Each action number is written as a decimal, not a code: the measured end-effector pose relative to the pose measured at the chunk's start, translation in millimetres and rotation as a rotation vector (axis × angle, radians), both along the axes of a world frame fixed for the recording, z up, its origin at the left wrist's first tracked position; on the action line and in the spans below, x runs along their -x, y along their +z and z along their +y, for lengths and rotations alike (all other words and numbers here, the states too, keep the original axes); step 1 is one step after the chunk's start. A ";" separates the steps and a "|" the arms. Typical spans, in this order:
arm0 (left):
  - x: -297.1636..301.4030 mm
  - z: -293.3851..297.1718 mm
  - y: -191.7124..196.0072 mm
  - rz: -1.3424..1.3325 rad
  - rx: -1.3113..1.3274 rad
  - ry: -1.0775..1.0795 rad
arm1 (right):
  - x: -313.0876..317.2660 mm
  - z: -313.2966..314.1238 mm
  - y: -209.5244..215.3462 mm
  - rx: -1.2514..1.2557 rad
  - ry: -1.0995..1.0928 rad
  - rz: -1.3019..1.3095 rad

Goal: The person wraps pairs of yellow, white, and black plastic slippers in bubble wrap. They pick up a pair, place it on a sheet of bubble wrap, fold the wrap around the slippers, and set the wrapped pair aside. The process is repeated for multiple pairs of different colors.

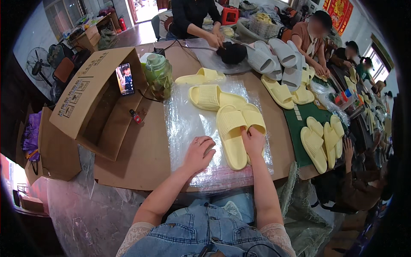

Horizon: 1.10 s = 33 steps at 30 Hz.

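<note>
My right hand (254, 141) has its fingers inside the opening of a pale yellow slide slipper (252, 115), gripping it by the strap area. A second yellow slipper (231, 121) lies close against it on the left, partly overlapping. My left hand (199, 152) rests loosely curved on a stack of clear plastic bags (188, 128), with nothing visible in it. Beyond the pair, more yellow slippers (205, 97) lie on the bags, one of them partly covered. Another yellow slipper (201, 76) sits on its own near the far edge of the stack.
An open cardboard box (92, 94) stands left, with a lit phone (125, 79) propped against it. Near it are a green-lidded jug (157, 75) and a small red bottle (136, 116). White slippers (274, 58) and yellow pairs (323, 143) lie right. Co-workers sit around the table.
</note>
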<state>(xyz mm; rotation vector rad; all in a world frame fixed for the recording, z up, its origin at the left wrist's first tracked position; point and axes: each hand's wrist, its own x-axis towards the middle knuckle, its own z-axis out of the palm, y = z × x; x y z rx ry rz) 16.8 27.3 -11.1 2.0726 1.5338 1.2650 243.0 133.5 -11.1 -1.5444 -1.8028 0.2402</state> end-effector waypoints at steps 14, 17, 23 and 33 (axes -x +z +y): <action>8.2 -25.8 17.5 0.509 0.200 -0.029 | -19.6 -1.0 1.1 -0.127 0.077 0.356; 20.4 -31.3 17.3 0.459 0.235 -0.078 | -33.9 -16.1 5.8 -0.088 0.049 0.551; 22.6 -27.0 14.3 0.346 0.105 -0.023 | -51.6 -75.3 8.1 -0.128 0.169 0.861; 15.3 -14.4 37.3 0.065 0.009 0.093 | -76.3 -147.8 44.3 0.127 0.432 0.633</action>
